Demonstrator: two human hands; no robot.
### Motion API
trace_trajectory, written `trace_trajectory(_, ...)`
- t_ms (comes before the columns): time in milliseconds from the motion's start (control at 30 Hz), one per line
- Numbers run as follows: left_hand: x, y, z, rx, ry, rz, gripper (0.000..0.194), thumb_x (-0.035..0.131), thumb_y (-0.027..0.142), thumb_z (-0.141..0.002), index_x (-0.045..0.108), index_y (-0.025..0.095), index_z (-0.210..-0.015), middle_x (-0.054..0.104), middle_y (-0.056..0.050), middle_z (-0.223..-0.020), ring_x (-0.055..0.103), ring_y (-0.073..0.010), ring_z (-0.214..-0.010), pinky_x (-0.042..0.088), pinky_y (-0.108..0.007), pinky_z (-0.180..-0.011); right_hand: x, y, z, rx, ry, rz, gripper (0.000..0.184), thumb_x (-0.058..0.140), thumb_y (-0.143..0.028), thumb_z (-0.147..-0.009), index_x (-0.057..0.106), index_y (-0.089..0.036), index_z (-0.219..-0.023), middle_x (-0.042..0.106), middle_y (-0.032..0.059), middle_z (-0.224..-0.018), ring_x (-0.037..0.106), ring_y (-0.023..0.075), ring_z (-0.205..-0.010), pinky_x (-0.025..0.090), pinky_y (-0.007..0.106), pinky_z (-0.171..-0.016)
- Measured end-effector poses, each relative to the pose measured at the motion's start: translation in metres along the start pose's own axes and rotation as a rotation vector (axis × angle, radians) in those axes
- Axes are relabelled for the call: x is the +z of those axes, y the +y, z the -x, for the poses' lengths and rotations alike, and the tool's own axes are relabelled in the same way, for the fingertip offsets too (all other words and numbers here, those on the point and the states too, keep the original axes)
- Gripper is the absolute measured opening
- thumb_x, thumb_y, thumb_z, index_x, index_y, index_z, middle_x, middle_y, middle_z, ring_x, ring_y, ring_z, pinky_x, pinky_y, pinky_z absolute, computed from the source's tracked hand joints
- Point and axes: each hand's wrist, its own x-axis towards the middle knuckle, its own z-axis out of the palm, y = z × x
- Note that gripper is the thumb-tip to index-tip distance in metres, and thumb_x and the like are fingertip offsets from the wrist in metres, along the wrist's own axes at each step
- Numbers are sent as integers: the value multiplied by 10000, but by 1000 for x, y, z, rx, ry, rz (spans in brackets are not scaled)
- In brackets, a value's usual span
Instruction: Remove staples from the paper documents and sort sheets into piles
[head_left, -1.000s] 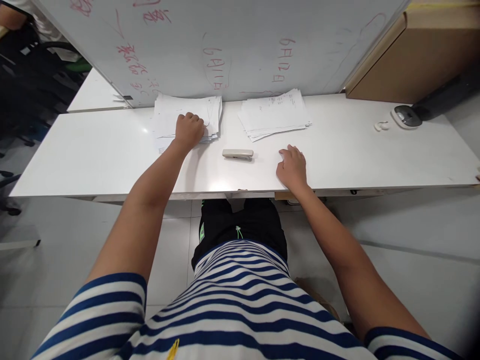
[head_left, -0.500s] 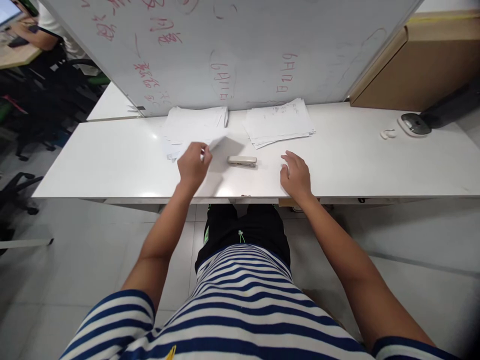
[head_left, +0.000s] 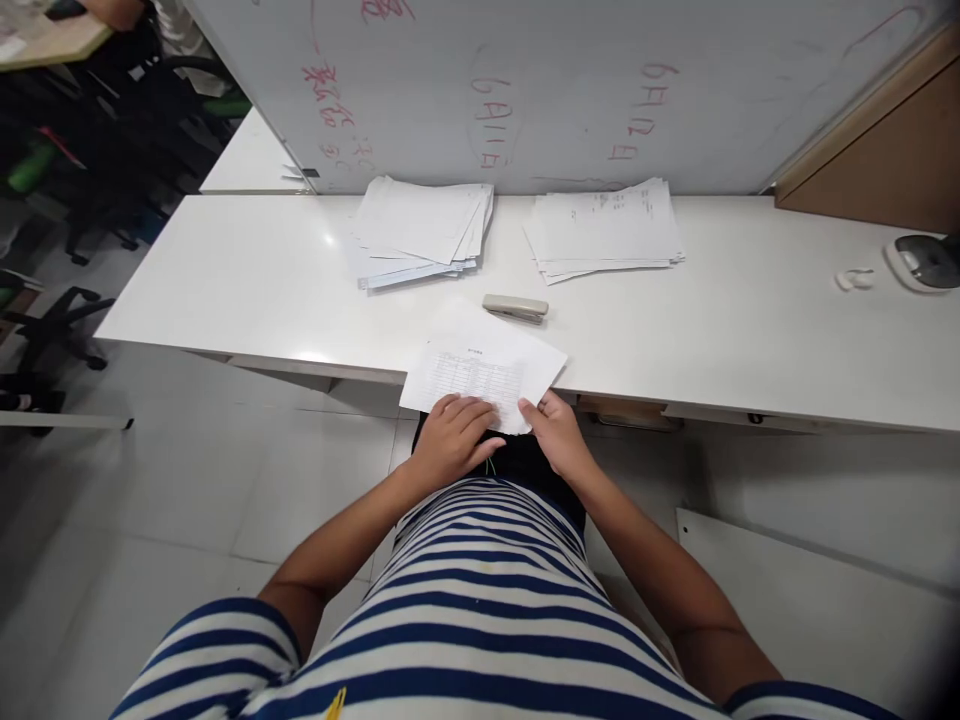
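1. White and long, the desk (head_left: 750, 320) stands against a big whiteboard (head_left: 570, 100) with red writing on it. From where I stand, I see a brown box (head_left: 885, 150) far off to the right of the stapler (head_left: 515, 307), past the end of the board.

2. The stapler lies on the desk, and no hand is on it. Behind it and to its left is one messy pile of paper (head_left: 424, 220). Behind it and to its right is another pile (head_left: 607, 230), with its edges poking out.

3. The printed paper (head_left: 480, 365) is just in front of the stapler and a bit to its left. It is away from both piles, and its near part sticks out over the edge of the desk. I can't tell if it is one sheet or a few.

4. The left hand (head_left: 454, 437), in front of the stapler and to its left, is flat and open. Its fingers rest on the near edge of the paper, and it does not pinch anything.

5. The right hand (head_left: 555, 435), in front of the stapler and a little to its right, is nearly closed. It pinches the paper's near right corner.

6. Both piles have lots of sheets. I can't tell if any are stapled.
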Motion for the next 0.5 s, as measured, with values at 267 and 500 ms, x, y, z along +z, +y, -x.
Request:
trace_trajectory(267, -12, -47, 21, -524, 584, 214, 431, 584, 477, -867, 569, 258, -1238, 565, -122, -1317, 561, -252, -1187, 476, -386, -964, -45, 10, 5, 11, -44, 255, 359, 615, -432, -835, 686, -188, -1089, 722, 93, -1121, 672, 265, -1027, 478, 467, -977)
trace_trajectory(500, -15, -49, 20, -644, 333, 625, 344, 773, 531, -664, 747, 236, -840, 721, -29, -855, 636, -174, -749, 501, -271, -629, -60, 4, 7, 20, -68, 236, 401, 641, -444, -829, 663, -207, -1152, 715, 81, -1144, 670, 259, -1029, 474, 478, -988)
